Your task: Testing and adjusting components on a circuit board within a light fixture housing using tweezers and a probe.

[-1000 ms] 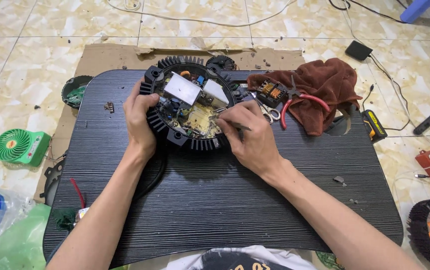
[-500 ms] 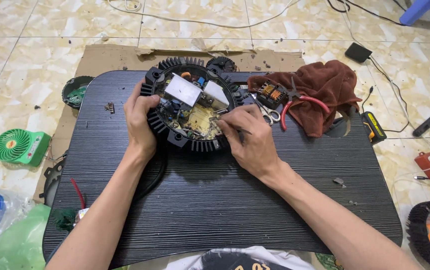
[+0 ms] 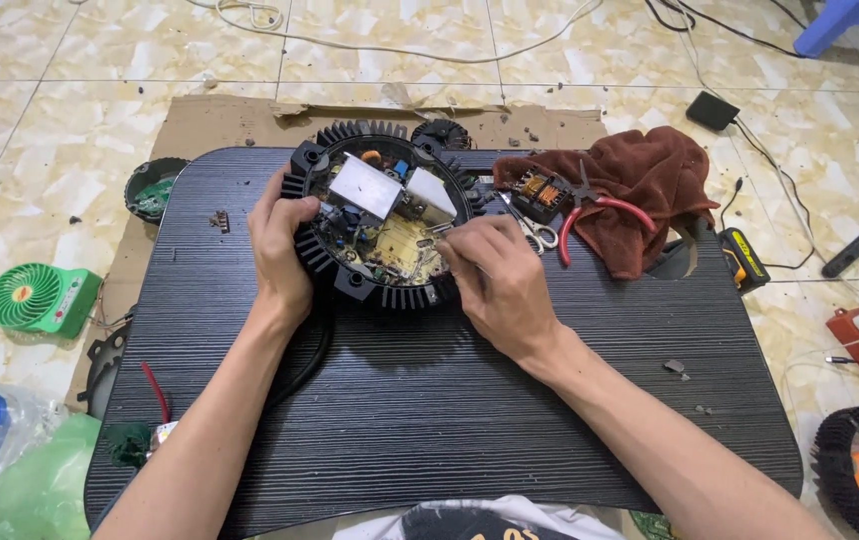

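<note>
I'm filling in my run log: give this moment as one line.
left hand: grips rim of round finned housing | right hand: fingertips on circuit board | red-handled pliers on brown cloth

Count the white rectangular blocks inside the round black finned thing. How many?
2. One white rectangular block sits upper left inside the round black finned housing; the other is right beside it. The right hand may hide more.

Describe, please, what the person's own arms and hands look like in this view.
Both forearms are bare, with no sleeves reaching into view. The left hand and the right hand wear no gloves, and no rings, watch or bracelet show at the fingers or wrists. At the bottom edge, a white garment with a dark print is partly visible.
</note>
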